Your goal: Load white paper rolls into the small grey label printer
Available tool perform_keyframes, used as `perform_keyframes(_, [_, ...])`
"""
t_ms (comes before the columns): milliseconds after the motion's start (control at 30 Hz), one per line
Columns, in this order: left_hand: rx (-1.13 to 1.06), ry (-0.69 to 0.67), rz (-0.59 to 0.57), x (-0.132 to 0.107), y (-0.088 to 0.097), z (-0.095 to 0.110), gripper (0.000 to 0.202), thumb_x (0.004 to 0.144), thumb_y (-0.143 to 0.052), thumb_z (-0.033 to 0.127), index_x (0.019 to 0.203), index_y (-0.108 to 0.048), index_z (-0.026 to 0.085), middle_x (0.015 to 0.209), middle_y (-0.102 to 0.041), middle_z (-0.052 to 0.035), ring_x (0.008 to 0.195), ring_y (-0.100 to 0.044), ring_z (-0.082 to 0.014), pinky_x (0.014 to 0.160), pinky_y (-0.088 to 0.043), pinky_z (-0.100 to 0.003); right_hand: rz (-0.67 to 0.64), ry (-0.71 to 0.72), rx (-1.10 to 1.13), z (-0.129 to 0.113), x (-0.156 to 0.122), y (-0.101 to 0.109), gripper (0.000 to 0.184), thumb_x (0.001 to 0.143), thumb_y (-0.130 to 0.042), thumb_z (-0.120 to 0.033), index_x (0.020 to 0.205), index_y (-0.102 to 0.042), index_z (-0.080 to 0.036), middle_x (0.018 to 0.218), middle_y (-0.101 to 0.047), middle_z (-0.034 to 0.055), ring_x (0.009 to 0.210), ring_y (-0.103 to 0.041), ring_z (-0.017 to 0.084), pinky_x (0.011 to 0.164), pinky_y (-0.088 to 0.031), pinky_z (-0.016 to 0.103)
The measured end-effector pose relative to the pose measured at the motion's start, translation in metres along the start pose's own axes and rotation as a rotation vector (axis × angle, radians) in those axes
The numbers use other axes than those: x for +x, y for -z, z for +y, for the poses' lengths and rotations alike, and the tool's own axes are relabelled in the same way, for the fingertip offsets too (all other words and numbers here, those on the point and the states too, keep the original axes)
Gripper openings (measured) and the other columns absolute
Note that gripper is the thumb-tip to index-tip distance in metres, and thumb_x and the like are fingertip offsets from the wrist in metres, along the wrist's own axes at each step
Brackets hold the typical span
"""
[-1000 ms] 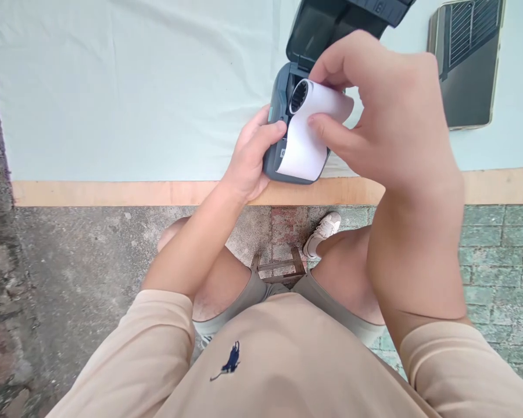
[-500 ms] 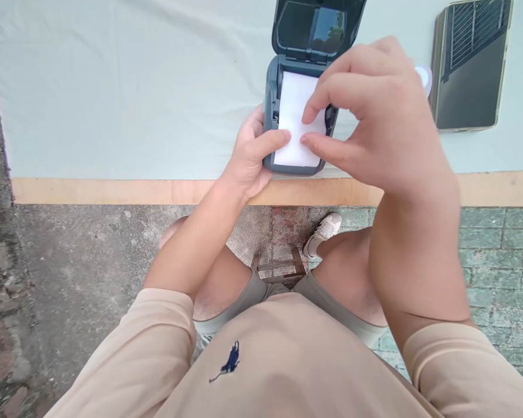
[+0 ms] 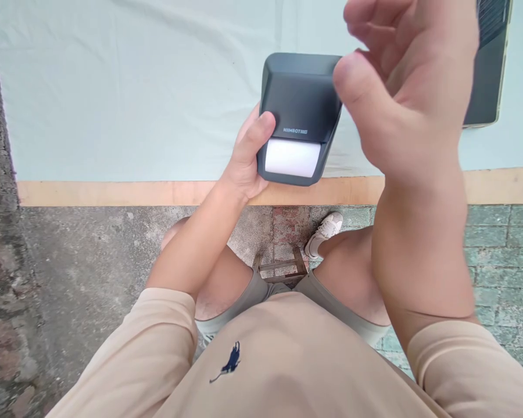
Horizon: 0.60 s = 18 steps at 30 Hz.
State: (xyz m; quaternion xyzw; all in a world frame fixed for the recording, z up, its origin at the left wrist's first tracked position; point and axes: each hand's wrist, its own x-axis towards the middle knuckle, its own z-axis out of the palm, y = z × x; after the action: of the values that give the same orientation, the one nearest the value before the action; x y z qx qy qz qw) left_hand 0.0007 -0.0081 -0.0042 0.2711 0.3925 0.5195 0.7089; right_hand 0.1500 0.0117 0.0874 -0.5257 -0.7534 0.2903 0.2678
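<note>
A dark grey label printer [image 3: 303,98] with "NIIMBOT" on its lid is in front of me, its lid down. White label paper [image 3: 293,158] shows across its near end, below the lid's edge. My left hand [image 3: 250,151] grips the printer's left side, thumb on top and the other fingers mostly hidden underneath. At the printer's upper right corner is my right hand [image 3: 401,93], raised with thumb and fingers apart and nothing in it. Its thumb overlaps the corner; I cannot tell whether it touches.
A pale cloth [image 3: 135,98] covers the table, with a wooden edge strip [image 3: 113,193] along the near side. At the right lies a dark, glossy phone-like device [image 3: 488,87], partly behind my right hand. A wooden stool frame [image 3: 281,267] shows between my legs.
The printer's lid has swung from open to shut, covering most of the white paper. My right hand has lifted off the paper, moved up and spread. My left hand still holds the printer.
</note>
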Motion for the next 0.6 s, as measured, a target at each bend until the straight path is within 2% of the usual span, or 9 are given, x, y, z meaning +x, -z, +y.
perform_keyframes(67, [-0.020, -0.040, -0.094, -0.001, -0.005, 0.002, 0.032, 0.071, -0.051, 0.049, 0.088, -0.057, 0.022, 0.073, -0.062, -0.0011, 0.096, -0.059, -0.0185, 0.079, -0.050, -0.029, -0.056, 0.082, 0.036, 0.000, -0.001, -0.001, 0.043, 0.078, -0.042, -0.031, 0.118, -0.032, -0.021, 0.124, -0.035, -0.0013, 0.115, -0.038, 0.004, 0.097, -0.038, 0.016])
perform_keyframes(167, [-0.040, -0.107, -0.176, -0.002, -0.013, 0.005, 0.023, 0.075, -0.048, 0.035, 0.089, -0.056, 0.020, 0.078, -0.061, -0.0014, 0.103, -0.056, -0.0208, 0.079, -0.048, -0.032, -0.156, 0.170, 0.002, 0.004, 0.000, -0.005, 0.045, 0.077, -0.045, -0.031, 0.118, -0.028, -0.024, 0.128, -0.029, -0.0008, 0.115, -0.037, 0.006, 0.091, -0.041, 0.017])
perform_keyframes(233, [-0.023, -0.087, -0.134, -0.003, -0.014, 0.005, 0.021, 0.074, -0.049, 0.035, 0.088, -0.056, 0.021, 0.078, -0.063, -0.0016, 0.108, -0.054, -0.0233, 0.079, -0.048, -0.033, -0.177, 0.149, -0.023, 0.007, 0.000, -0.008, 0.049, 0.076, -0.046, -0.032, 0.119, -0.024, -0.026, 0.126, -0.032, -0.0005, 0.109, -0.041, 0.005, 0.085, -0.043, 0.017])
perform_keyframes(367, [0.016, 0.041, -0.001, -0.002, -0.009, 0.004, 0.032, 0.067, -0.055, 0.048, 0.087, -0.057, 0.022, 0.074, -0.066, -0.0037, 0.111, -0.052, -0.0266, 0.082, -0.049, -0.032, -0.188, 0.062, -0.061, 0.010, 0.001, -0.012, 0.054, 0.076, -0.046, -0.034, 0.121, -0.019, -0.025, 0.112, -0.046, 0.0011, 0.094, -0.047, 0.005, 0.074, -0.043, 0.017])
perform_keyframes(433, [-0.007, 0.027, 0.031, -0.002, -0.007, 0.004, 0.039, 0.071, -0.047, 0.053, 0.090, -0.057, 0.020, 0.076, -0.065, -0.0028, 0.113, -0.051, -0.0252, 0.085, -0.049, -0.032, -0.163, 0.061, -0.038, 0.010, 0.001, -0.013, 0.051, 0.076, -0.046, -0.034, 0.119, -0.021, -0.025, 0.119, -0.041, 0.0004, 0.094, -0.047, 0.004, 0.073, -0.043, 0.016])
perform_keyframes(500, [-0.025, -0.022, 0.033, -0.001, -0.005, 0.004, 0.041, 0.076, -0.040, 0.052, 0.096, -0.056, 0.020, 0.084, -0.064, -0.0002, 0.115, -0.049, -0.0226, 0.086, -0.049, -0.031, -0.154, 0.069, 0.005, 0.009, 0.002, -0.011, 0.046, 0.077, -0.043, -0.034, 0.118, -0.024, -0.026, 0.127, -0.032, -0.0022, 0.101, -0.045, 0.004, 0.074, -0.043, 0.015])
perform_keyframes(600, [-0.029, -0.087, -0.006, 0.002, -0.005, 0.005, 0.037, 0.079, -0.040, 0.048, 0.099, -0.056, 0.021, 0.099, -0.061, 0.0028, 0.116, -0.048, -0.0204, 0.087, -0.049, -0.029, -0.109, 0.069, 0.005, 0.006, 0.000, -0.003, 0.041, 0.077, -0.042, -0.034, 0.117, -0.031, -0.030, 0.127, -0.031, -0.0075, 0.114, -0.038, 0.004, 0.087, -0.043, 0.017])
